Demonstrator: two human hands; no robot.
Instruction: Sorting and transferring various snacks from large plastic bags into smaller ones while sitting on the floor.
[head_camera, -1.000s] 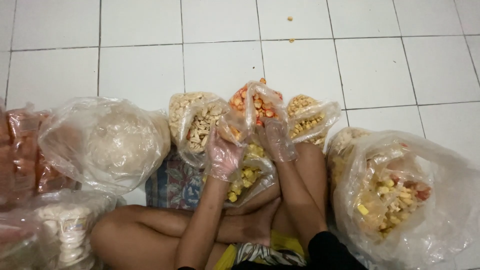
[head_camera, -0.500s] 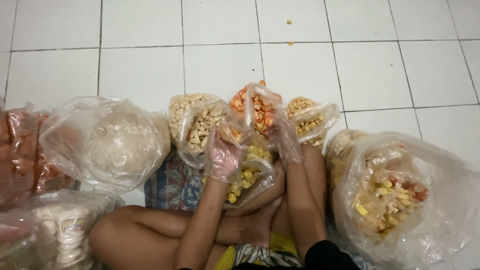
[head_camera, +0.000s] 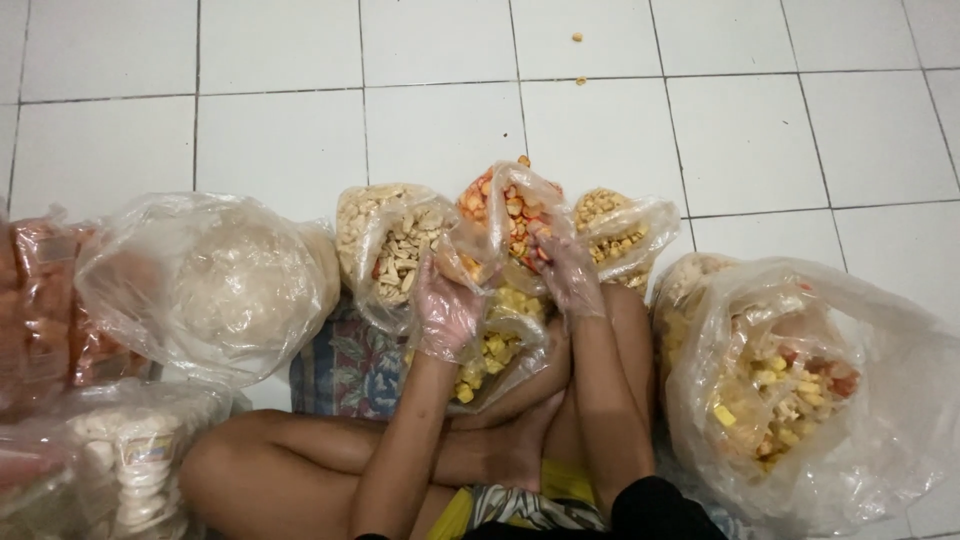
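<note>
Both gloved hands hold a small clear bag of orange snacks (head_camera: 505, 225) upright above the lap. The left hand (head_camera: 445, 310) pinches its lower edge; the right hand (head_camera: 565, 270) grips its mouth, keeping the contents from spilling onto the tiled floor (head_camera: 300, 100).

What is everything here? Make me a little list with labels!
Place: white tiled floor
Left hand: in a clear glove, holding the bag of orange snacks
Right hand: gloved, fingers in that bag's mouth
Under the hands: bag of yellow cubes
Left side: big bag of pale crackers
Right side: big mixed-snack bag
</note>
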